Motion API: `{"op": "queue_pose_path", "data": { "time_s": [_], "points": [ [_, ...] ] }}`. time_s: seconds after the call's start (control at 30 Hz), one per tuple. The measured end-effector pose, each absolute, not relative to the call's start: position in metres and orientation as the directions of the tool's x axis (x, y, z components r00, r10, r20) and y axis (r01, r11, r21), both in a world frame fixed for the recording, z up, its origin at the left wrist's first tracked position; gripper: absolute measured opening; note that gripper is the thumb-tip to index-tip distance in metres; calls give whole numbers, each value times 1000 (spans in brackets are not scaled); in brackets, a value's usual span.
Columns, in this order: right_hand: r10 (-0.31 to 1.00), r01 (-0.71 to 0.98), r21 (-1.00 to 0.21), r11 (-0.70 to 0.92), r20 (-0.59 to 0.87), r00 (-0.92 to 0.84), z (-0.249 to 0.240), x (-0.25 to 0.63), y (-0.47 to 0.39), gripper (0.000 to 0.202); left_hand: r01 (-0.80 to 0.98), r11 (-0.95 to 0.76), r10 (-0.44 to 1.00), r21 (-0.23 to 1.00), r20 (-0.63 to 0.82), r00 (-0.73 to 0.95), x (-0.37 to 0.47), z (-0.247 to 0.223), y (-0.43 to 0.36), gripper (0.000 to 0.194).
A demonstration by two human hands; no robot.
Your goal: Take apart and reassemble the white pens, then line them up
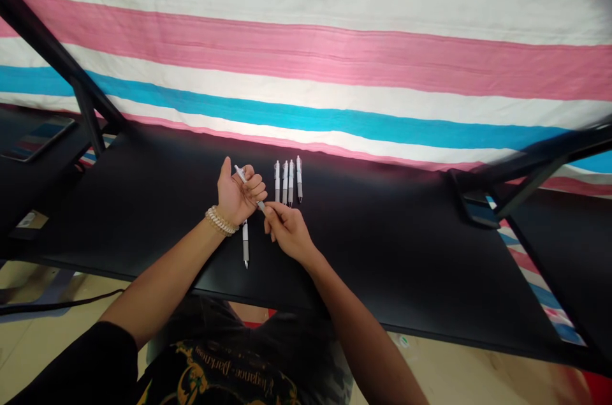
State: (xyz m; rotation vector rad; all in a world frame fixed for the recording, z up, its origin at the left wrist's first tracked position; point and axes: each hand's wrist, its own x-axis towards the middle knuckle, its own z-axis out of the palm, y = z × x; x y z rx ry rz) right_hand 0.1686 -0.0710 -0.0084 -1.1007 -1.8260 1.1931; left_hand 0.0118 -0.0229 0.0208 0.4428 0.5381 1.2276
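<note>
My left hand (241,191) is palm up, its fingers curled around a white and grey pen (240,173) whose clicker end sticks out past the fingers. At the pen's lower, grey end, the fingertips of my right hand (285,226) pinch it. Another pen of the same look (245,245) lies on the black table (382,252) below my left wrist, its upper part hidden by the hand. Just beyond my right hand, several white and grey pens (291,180) lie side by side in a row, tips toward me.
A striped pink, white and blue sheet (335,60) hangs behind the table. Black metal frame legs stand at the left (86,99) and right (482,207). A dark flat panel (38,137) lies at far left, with a small brown piece (32,220) nearer me.
</note>
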Motion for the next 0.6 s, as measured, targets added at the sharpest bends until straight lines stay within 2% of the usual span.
{"op": "queue_pose_path", "data": {
  "time_s": [0.27, 0.37, 0.6],
  "points": [
    [968, 162, -972, 168, 132, -211, -6, 172, -67, 40, -842, 327, 942, 430, -216, 255, 0, 22, -19, 43],
    [979, 133, -979, 154, 132, -158, -4, 174, -66, 41, -865, 337, 939, 372, -201, 280, -2, 21, -19, 39],
    [986, 131, -981, 144, 131, -103, -1, 175, -66, 41, -882, 325, 941, 341, -208, 266, -3, 23, -19, 39]
  ]
}}
